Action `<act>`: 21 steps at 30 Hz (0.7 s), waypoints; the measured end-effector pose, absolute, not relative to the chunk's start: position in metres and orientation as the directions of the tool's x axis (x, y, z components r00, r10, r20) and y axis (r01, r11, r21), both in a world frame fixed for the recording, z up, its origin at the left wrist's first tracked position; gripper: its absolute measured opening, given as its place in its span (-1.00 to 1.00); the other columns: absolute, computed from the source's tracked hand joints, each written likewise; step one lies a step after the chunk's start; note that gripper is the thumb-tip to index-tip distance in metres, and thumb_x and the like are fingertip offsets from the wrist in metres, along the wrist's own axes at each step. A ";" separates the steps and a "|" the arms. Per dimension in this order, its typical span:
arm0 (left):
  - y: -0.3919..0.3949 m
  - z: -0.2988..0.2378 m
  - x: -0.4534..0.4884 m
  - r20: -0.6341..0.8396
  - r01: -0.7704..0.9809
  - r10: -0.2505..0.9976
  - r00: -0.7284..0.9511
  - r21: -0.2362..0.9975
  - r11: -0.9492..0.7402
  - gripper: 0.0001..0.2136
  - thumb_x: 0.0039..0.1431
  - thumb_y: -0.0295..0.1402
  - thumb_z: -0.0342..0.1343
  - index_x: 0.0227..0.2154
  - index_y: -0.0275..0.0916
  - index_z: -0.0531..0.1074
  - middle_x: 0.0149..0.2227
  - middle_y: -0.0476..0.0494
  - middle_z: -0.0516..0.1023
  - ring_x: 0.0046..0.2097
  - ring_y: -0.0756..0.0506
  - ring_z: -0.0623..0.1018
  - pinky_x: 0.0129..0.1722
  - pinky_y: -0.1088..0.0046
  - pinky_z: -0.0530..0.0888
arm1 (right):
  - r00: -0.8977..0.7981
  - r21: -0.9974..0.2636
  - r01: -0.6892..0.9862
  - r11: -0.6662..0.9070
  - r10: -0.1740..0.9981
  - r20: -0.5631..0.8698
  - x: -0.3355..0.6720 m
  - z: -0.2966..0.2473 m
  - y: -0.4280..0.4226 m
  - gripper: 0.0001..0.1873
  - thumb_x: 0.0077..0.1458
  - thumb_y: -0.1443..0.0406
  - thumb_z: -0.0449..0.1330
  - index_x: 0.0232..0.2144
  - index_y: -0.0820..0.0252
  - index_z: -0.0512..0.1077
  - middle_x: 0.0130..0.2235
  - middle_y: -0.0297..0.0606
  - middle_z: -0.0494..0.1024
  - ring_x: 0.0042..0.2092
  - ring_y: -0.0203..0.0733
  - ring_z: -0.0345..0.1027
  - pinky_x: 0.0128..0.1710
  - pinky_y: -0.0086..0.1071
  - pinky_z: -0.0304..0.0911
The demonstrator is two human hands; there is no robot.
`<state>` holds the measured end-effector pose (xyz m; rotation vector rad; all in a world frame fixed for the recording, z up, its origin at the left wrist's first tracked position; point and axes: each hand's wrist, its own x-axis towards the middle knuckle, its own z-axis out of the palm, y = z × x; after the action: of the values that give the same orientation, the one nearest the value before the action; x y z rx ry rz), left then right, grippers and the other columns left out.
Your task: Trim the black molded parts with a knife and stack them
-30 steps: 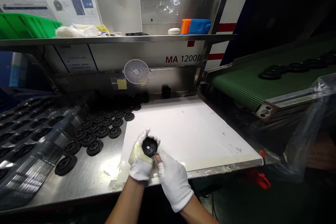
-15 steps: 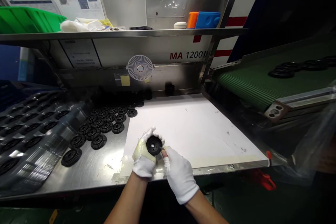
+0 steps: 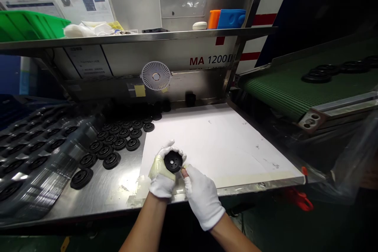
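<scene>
My left hand (image 3: 162, 173), in a white glove, is closed round a round black plastic disc (image 3: 173, 161) and holds it over the near edge of a white sheet (image 3: 218, 145). My right hand (image 3: 202, 196), also gloved, is closed in a pinch with its fingertips at the disc's lower right rim; whether it holds a small tool I cannot make out. Both hands are above the steel bench (image 3: 103, 193).
Rows of black discs (image 3: 115, 141) lie on the bench to the left, beside plastic-covered trays of more discs (image 3: 32, 153). A green conveyor (image 3: 295, 86) at right carries several discs. A small white fan (image 3: 156, 75) and a shelf with a green bin (image 3: 26, 25) stand behind.
The hands and disc keep the same grip. The camera has shifted slightly, so the scene sits a little differently in the picture.
</scene>
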<state>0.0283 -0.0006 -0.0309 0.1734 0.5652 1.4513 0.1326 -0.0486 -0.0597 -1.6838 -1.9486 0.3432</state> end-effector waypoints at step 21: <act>-0.005 -0.041 0.015 -0.274 -0.871 0.950 -0.146 0.490 0.007 -0.57 0.01 -0.61 -0.09 -0.05 -0.17 0.35 -0.04 -0.23 0.46 0.01 -0.23 0.43 -0.02 -0.01 0.36 | 0.116 -0.919 0.380 0.103 0.981 0.158 0.164 -0.027 -0.081 -0.62 0.20 0.07 -0.13 -0.35 0.11 0.40 -0.60 -0.34 0.40 -0.55 -0.29 0.29 -0.51 -0.51 0.22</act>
<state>0.0150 -0.0046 -0.0407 0.1572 0.6491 1.5931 0.1639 -0.0808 -0.0274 -1.4404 -1.4270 0.7963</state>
